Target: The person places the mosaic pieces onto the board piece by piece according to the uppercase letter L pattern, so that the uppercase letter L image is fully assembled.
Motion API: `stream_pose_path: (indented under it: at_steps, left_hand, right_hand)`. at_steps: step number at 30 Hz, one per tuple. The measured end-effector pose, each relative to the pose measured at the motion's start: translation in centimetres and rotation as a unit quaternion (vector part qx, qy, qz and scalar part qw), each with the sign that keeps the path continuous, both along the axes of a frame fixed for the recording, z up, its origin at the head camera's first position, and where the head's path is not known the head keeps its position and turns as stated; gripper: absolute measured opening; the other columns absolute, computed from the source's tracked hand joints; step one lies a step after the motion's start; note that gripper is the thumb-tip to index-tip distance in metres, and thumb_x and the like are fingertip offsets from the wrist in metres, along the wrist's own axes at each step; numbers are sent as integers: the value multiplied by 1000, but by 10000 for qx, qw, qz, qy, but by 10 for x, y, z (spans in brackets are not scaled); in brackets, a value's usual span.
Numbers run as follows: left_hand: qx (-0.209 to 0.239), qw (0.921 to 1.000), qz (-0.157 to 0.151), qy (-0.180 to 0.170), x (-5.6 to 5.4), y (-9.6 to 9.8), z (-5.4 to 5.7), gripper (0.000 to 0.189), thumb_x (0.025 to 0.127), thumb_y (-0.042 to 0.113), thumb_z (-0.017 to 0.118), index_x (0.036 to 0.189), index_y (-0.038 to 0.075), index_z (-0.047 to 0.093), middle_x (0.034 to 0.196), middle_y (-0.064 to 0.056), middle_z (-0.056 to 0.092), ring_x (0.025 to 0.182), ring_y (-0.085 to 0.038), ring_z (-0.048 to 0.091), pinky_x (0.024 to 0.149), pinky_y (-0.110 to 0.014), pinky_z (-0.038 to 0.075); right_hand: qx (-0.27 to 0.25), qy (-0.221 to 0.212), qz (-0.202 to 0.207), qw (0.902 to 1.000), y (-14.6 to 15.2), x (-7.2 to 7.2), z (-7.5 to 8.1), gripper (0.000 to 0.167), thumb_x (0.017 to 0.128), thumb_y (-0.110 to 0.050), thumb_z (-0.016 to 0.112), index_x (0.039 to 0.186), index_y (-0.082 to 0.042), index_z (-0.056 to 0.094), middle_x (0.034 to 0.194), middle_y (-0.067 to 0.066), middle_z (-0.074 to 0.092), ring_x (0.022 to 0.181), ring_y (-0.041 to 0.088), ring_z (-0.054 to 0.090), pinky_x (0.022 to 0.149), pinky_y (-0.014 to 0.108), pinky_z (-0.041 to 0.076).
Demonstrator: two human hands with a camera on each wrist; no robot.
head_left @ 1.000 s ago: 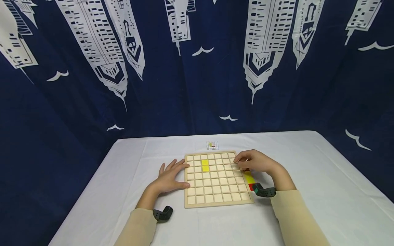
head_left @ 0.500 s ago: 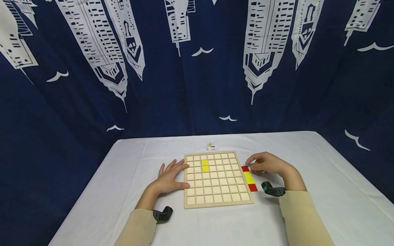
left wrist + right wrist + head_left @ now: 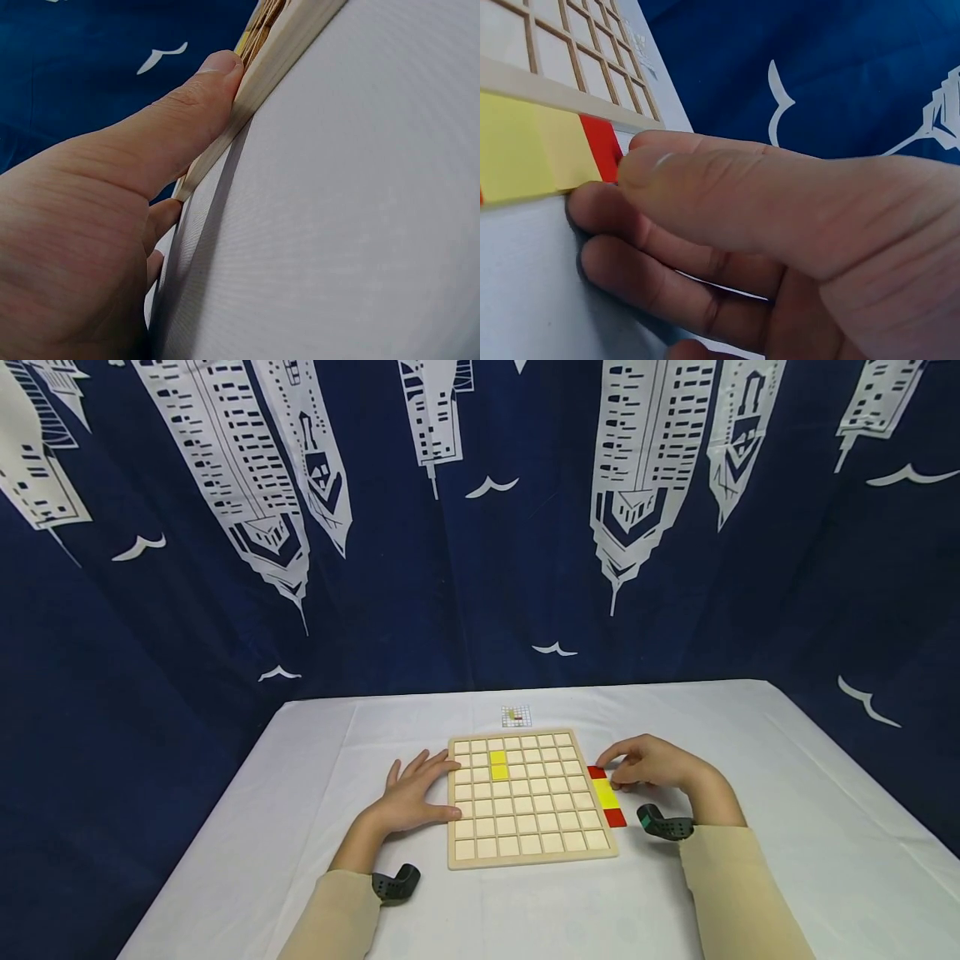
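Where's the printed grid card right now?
In the head view, the grid card lies just beyond the far edge of the wooden board, left of the right hand.

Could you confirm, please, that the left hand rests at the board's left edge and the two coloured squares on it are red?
Not quite: the two coloured squares on the board are yellow, as the head view shows; the left hand rests at its left edge.

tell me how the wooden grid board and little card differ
The board is large; the card is far smaller. The board has raised wooden ridges; the card looks flat. The board's only coloured cells are yellow; the card shows yellow and red. Both carry a grid.
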State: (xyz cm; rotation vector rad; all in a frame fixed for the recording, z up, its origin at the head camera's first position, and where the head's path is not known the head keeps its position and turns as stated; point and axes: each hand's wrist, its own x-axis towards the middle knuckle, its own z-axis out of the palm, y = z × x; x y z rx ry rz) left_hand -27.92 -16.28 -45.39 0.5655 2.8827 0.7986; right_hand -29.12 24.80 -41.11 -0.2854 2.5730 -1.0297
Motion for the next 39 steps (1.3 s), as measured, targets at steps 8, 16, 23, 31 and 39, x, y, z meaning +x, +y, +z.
stream_pose_path:
  at_steps: [8, 16, 23, 31, 39]
  left_hand:
    - [26, 10000, 10, 16, 1, 0, -1, 79, 76, 53, 81, 144, 27, 50, 165, -3, 30, 157, -35, 12, 122, -66, -9]
    - [-73, 10000, 0, 6, 0, 0, -1, 79, 77, 56, 79, 145, 28, 49, 166, -2, 29, 157, -33, 10, 122, -65, -9]
    - [37, 10000, -16, 5, 0, 0, 0, 79, 77, 54, 80, 145, 27, 50, 165, -3, 30, 157, -33, 11, 121, -66, -9]
    - [97, 9999, -51, -5, 0, -1, 0, 78, 77, 52, 80, 145, 27, 50, 165, -2, 30, 157, -33, 11, 121, -65, -9]
    - [100, 9999, -49, -2, 1, -2, 0, 78, 77, 52, 80, 145, 27, 50, 165, -2, 30, 157, -33, 11, 121, -65, -10]
  right_hand:
    - [-254, 12, 517, 9983, 4, 0, 0, 31, 88, -9, 71, 119, -6, 66, 83, 3, 67, 67, 15, 52, 58, 22, 42]
    - [-434, -109, 637, 9970, 2, -1, -4, 33, 85, -5, 71, 118, -6, 65, 85, 4, 61, 75, 15, 52, 64, 22, 42]
    - [-408, -81, 548, 9976, -1, -1, -8, 32, 82, -1, 71, 113, -5, 65, 84, 4, 58, 76, 16, 51, 64, 22, 41]
    - [-337, -167, 388, 9985, -3, -4, -11, 28, 81, 0, 73, 107, -2, 65, 83, 4, 58, 77, 17, 52, 65, 22, 44]
    - [-222, -132, 298, 9992, -4, -3, -11, 26, 81, -1, 73, 106, -3, 66, 83, 3, 58, 77, 17, 53, 67, 23, 44]
